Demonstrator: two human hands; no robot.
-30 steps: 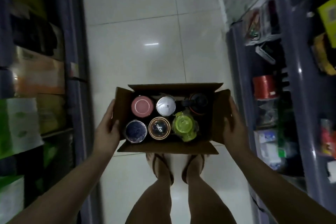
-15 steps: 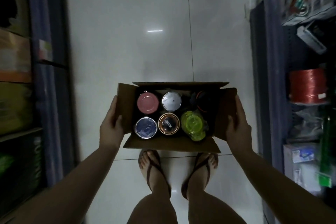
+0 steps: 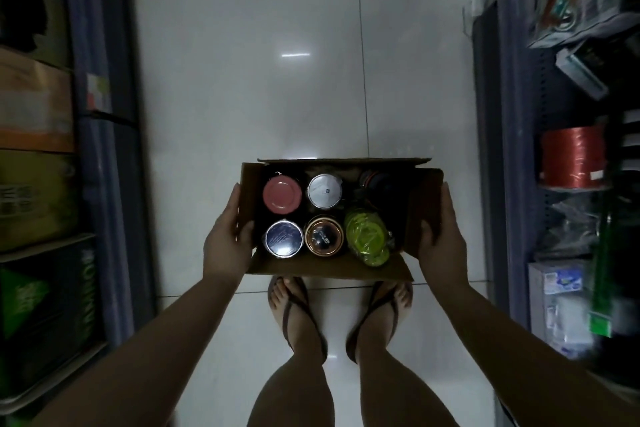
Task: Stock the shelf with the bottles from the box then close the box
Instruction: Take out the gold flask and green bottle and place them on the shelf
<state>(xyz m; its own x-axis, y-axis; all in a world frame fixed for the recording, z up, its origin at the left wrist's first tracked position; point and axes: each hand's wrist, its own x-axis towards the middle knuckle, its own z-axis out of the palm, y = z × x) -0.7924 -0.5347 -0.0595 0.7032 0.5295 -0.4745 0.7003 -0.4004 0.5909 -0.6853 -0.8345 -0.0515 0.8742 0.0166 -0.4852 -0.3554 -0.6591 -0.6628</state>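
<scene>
Between two rows of shelving, above a pale tiled floor [image 3: 249, 87], an open cardboard box [image 3: 329, 265] is held up in the air by both hands. The left hand [image 3: 227, 239] clasps the box's left wall, thumb hooked over the inside of the flap and fingers wrapped outside it. The right hand [image 3: 443, 236] grips the right wall in the same way, thumb inside, fingers outside. All four flaps stand open.

Six bottles stand upright in the box in two rows of three. In the far row, from the left wall: a pink-lidded bottle [image 3: 282, 193], a silver-lidded bottle [image 3: 325, 191] and a dark bottle [image 3: 375, 184] in the far right corner, hard to make out in shadow. In the near row: a blue-lidded bottle [image 3: 284, 238], a copper-rimmed bottle [image 3: 324, 236] and a yellow-green bottle [image 3: 369, 239] tilted toward the near right corner.

Below the box, the person's feet in sandals [image 3: 294, 308] rest on the floor. The left shelf [image 3: 100, 149] carries stacked cartons; the right shelf [image 3: 509, 149] carries a red spool [image 3: 573, 158] and mixed packages.
</scene>
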